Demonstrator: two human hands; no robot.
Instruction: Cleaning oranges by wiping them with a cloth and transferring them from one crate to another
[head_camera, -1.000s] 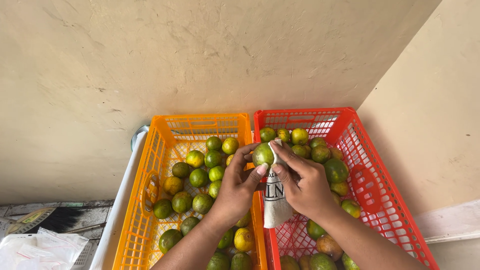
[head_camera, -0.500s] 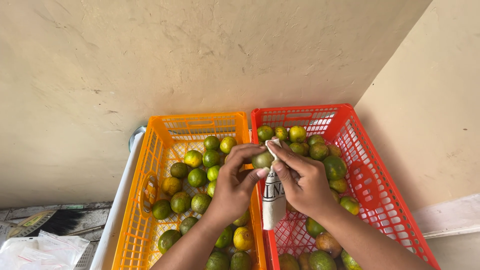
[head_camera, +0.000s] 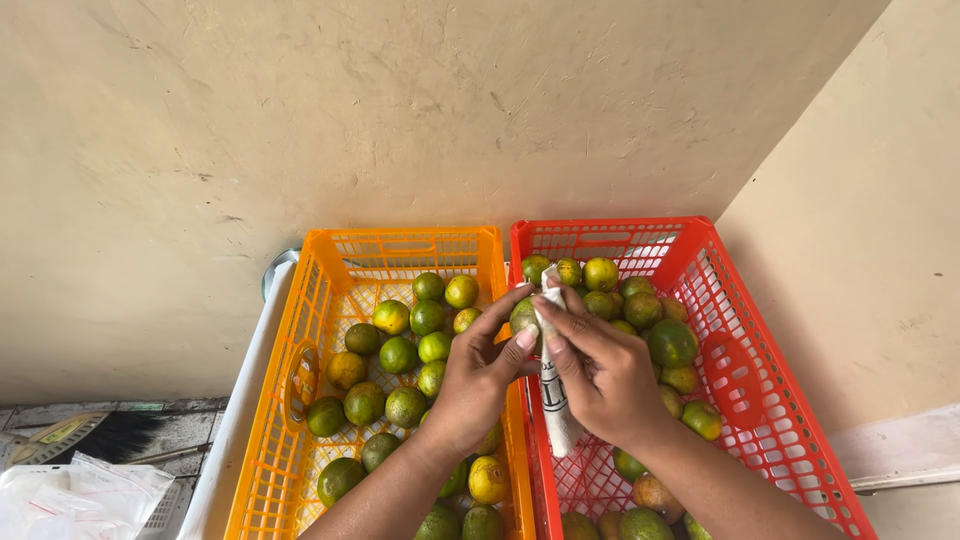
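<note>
My left hand (head_camera: 478, 372) grips a green citrus fruit (head_camera: 522, 315) above the divide between the two crates. My right hand (head_camera: 600, 368) presses a white cloth (head_camera: 555, 390) with dark print against that fruit; the cloth hangs down below my fingers. The fruit is mostly hidden by both hands. An orange plastic crate (head_camera: 290, 400) on the left holds several green and yellow citrus fruits (head_camera: 400, 354). A red plastic crate (head_camera: 760, 400) on the right holds several more (head_camera: 672, 342).
The crates stand side by side against a beige wall, with a second wall at the right. A white ledge (head_camera: 232, 430) runs along the orange crate's left side. A brush (head_camera: 110, 435) and clear plastic bags (head_camera: 70, 495) lie at lower left.
The fruit has turned in my left hand, and my right hand has slid the cloth across it, so the cloth now hangs narrower and more twisted.
</note>
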